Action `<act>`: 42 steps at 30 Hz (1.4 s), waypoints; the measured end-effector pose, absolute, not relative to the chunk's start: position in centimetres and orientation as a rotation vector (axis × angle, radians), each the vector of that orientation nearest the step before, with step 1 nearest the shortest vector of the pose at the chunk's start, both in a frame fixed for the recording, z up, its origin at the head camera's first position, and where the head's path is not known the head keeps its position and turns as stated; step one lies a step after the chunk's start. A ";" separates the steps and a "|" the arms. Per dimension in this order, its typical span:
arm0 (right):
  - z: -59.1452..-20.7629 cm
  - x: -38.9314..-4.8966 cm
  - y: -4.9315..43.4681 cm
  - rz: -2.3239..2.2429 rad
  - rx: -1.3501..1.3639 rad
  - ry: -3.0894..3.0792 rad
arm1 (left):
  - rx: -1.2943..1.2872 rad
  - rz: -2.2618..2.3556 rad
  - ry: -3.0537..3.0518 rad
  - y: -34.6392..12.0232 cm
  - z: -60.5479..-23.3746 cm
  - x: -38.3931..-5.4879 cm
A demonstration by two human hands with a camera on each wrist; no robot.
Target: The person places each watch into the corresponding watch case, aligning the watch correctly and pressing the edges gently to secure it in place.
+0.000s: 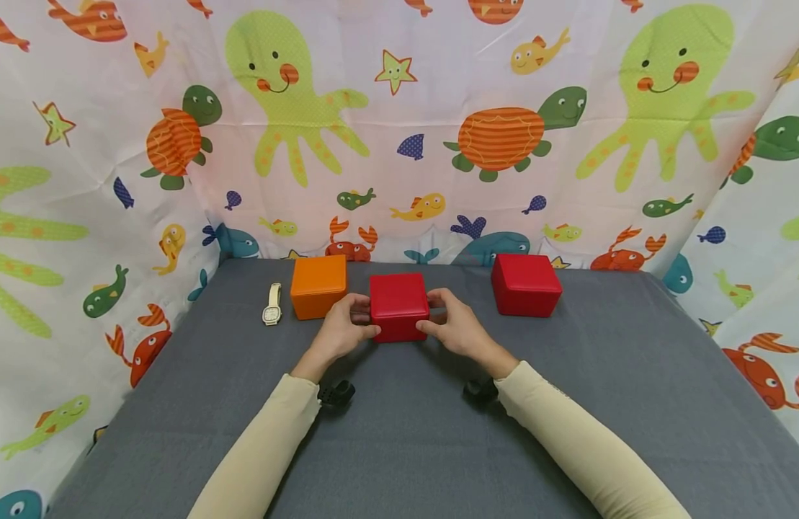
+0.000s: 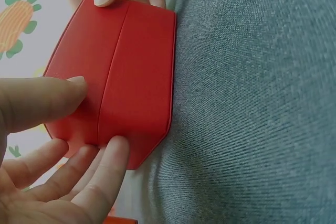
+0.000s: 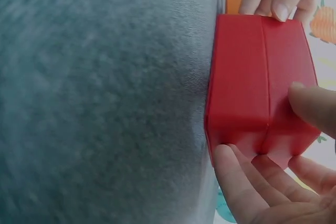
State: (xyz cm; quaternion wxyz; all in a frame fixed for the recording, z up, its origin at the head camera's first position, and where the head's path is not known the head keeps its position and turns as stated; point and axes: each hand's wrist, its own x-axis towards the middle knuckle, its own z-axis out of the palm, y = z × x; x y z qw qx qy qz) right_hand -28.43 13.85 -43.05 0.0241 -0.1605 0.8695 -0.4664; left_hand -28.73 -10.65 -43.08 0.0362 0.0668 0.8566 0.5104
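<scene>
A red box (image 1: 399,308) with a closed lid sits on the table in the middle of the head view, held between two hands. My left hand (image 1: 344,326) grips its left side, thumb on the front face near the corner and fingertips against the side. On the right side my right hand (image 1: 457,324) grips it the same way. In the left wrist view the lid seam runs across the red box (image 2: 126,72), with the left thumb (image 2: 52,100) on the front. The right wrist view shows the right thumb (image 3: 317,106) on the red box (image 3: 247,72).
An orange box (image 1: 318,287) stands just left of the held box, with a pale gold wristwatch (image 1: 272,305) beside it. A second red box (image 1: 526,285) stands to the right. Grey cloth covers the table (image 1: 405,447); a sea-animal curtain (image 1: 399,144) hangs behind and at both sides.
</scene>
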 end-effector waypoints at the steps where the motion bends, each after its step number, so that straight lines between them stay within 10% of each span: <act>1: -43.1 -28.4 13.9 -1.440 -0.500 2.696 | 0.208 1.568 2.633 -10.6 -43.0 -28.8; 42: -42.9 -34.0 15.7 -1.438 -0.298 2.740 | 0.210 1.558 2.598 -7.2 -42.5 -36.0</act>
